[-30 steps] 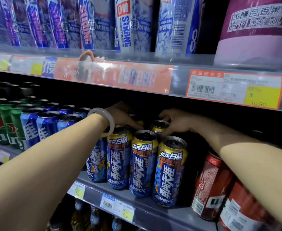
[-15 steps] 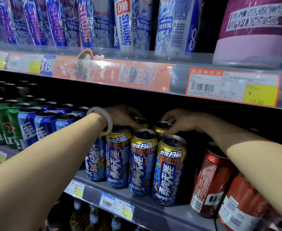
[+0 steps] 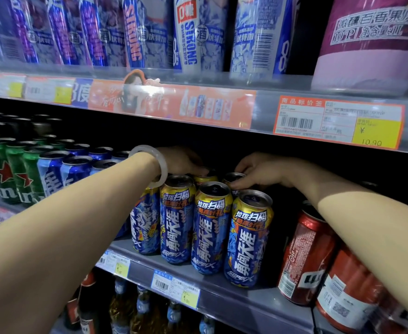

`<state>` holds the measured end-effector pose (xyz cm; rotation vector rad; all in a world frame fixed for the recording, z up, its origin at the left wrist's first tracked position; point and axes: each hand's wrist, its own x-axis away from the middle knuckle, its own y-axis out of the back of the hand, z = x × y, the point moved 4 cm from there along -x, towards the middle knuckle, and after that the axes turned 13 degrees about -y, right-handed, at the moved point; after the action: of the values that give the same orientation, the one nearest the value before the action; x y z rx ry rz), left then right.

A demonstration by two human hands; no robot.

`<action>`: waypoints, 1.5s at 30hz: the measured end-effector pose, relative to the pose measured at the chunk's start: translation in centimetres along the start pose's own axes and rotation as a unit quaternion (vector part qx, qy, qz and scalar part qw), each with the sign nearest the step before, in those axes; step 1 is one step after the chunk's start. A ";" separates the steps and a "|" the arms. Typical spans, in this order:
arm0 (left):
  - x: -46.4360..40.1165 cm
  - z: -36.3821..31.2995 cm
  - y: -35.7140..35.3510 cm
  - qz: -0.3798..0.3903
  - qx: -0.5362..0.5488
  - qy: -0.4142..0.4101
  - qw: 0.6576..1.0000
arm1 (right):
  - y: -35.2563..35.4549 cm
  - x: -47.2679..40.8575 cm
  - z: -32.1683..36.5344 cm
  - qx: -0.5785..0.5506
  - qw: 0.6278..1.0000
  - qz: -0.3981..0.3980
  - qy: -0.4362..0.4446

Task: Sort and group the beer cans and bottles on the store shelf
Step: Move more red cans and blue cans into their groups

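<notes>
Reaching both arms deep into the middle shelf [image 3: 234,292], my left hand [image 3: 181,160] has its fingers curled over the top of a back-row blue-and-gold can [image 3: 204,177], and my right hand [image 3: 260,171] pinches the rim of the back can beside it [image 3: 234,176]. Up front I count four of those blue-and-gold cans [image 3: 211,227] in a row, two red cans [image 3: 304,256] just right of them, and three green star cans [image 3: 10,169] far left.
</notes>
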<state>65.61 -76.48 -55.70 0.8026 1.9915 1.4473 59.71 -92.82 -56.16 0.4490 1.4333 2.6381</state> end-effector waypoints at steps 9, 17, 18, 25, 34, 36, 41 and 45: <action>0.7 -0.4 -0.1 -0.011 -0.043 0.018 0.999 | -0.2 1.9 0.4 -0.031 0.999 0.004 -0.034; 7.4 3.7 2.3 -0.212 0.129 0.048 0.968 | 0.9 6.5 -1.4 -0.007 0.989 -0.144 0.043; 8.0 4.4 1.9 -0.202 0.131 0.049 0.969 | 0.4 6.7 -1.6 0.001 0.988 -0.149 0.044; 9.0 6.5 0.4 -0.101 0.194 0.047 0.975 | -1.1 7.4 -1.5 0.121 0.982 -0.146 0.021; 8.4 6.0 0.6 -0.104 0.103 0.041 0.988 | -2.1 7.7 -1.5 0.120 0.982 -0.140 0.022; 8.3 6.2 0.5 -0.114 0.103 0.043 0.987 | -2.2 7.8 -1.5 0.114 0.983 -0.144 0.023; 7.0 5.8 0.2 -0.166 0.097 0.041 0.980 | -2.2 7.8 -1.5 0.105 0.983 -0.148 0.023; 5.3 5.3 -0.2 -0.167 0.077 0.064 0.981 | -2.3 7.4 -1.8 0.091 0.986 -0.139 0.018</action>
<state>65.85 -69.29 -57.79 0.4146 2.2290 1.1859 52.01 -91.33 -57.47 0.1974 1.6234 2.3202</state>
